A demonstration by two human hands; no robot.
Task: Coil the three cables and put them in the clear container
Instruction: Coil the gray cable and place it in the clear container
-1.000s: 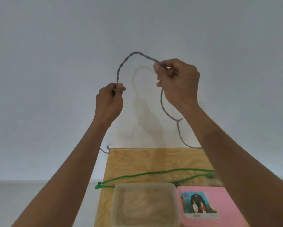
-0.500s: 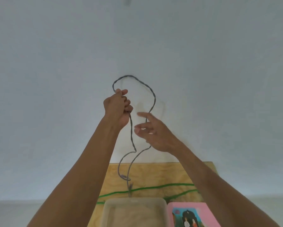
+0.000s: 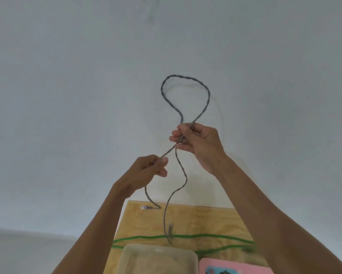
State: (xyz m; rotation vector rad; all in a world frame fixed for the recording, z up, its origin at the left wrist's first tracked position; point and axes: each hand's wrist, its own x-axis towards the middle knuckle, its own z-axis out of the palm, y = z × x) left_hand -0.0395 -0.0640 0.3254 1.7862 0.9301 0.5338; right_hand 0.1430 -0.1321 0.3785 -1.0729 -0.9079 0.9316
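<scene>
A grey braided cable forms a tall loop in the air against the white wall. My right hand pinches the loop's neck where the two strands cross. Lower and to the left, my left hand grips one strand. Both loose ends hang to the wooden board; one ends in a plug. A green cable lies stretched across the board. The clear container sits at the board's near edge and looks empty.
A pink box with a picture on its lid sits right of the container. The white wall rises behind the board. A pale floor shows at the lower left.
My right hand, open half a second ago, has closed on the base of the loop. My left hand has dropped lower along the strand. The view has tilted.
</scene>
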